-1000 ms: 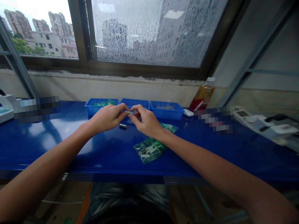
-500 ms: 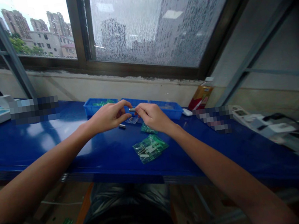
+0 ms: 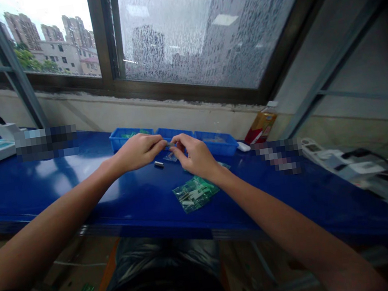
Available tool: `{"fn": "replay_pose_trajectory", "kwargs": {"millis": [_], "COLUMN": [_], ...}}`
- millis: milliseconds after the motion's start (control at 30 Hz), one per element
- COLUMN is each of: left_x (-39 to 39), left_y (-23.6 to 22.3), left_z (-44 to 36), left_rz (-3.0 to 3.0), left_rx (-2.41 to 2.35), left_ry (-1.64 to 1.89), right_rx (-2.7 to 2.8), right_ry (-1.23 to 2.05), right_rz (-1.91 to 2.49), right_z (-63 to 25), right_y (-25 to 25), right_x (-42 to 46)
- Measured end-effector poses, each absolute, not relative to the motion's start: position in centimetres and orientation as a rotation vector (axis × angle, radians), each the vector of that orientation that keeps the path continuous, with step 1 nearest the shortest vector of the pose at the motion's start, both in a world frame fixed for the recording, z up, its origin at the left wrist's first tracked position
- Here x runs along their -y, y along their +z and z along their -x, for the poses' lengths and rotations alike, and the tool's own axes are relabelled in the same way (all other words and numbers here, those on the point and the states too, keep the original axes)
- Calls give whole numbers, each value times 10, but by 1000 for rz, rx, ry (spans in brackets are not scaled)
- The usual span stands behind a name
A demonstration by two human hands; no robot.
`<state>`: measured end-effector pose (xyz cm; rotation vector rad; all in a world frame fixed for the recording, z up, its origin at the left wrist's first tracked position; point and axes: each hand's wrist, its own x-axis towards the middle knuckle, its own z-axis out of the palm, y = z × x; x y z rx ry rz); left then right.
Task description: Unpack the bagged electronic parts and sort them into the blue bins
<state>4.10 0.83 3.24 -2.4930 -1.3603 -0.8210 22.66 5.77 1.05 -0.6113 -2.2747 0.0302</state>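
My left hand [image 3: 140, 150] is closed in a pinch on a small grey metallic piece [image 3: 170, 144], mostly hidden by fingertips. At its other end, the thumb and forefinger of my right hand [image 3: 195, 155] close around the same piece. A second small piece, dark and silvery [image 3: 158, 164], lies on the blue table just below my left fingers. Under my right fingers is a clear plastic bag [image 3: 171, 157], partly covered. Nearer to me lies a green-tinted bag [image 3: 195, 193] with several pale strips in it.
Blue bins [image 3: 215, 142] stand in a row behind my hands, with green bits in the left one. A white mouse-like object [image 3: 244, 146] and a red-gold box [image 3: 260, 126] are at their right. Power strips [image 3: 348, 162] lie far right. The blue table [image 3: 127, 212] has its front edge close to me.
My left fingers have gone from spread to pinched on the small metallic piece. My right hand has shifted its grip, with its thumb and forefinger now more curved around the end.
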Motion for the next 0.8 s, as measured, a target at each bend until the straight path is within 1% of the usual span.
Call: {"fn": "replay_pose_trajectory", "kwargs": {"millis": [267,433,600,800], "left_x": [-8,-7,-8,-8], "left_y": [30,32,32,29], "left_z": [-43,-43,-43,-43], "left_rz": [2533,2494,2498,2513], "left_rx": [1316,1332,1333,1299], "left_ry": [-945,-912,-838,-1006], "right_rx": [2267,2241,2258,2231], "right_ry": [65,122,111,91], "right_rz": [616,621,605,604], "right_z": [-226,-225,-224,-224], "right_y": [10,7,5,6], "right_x": [-58,-56,-57,-56]}}
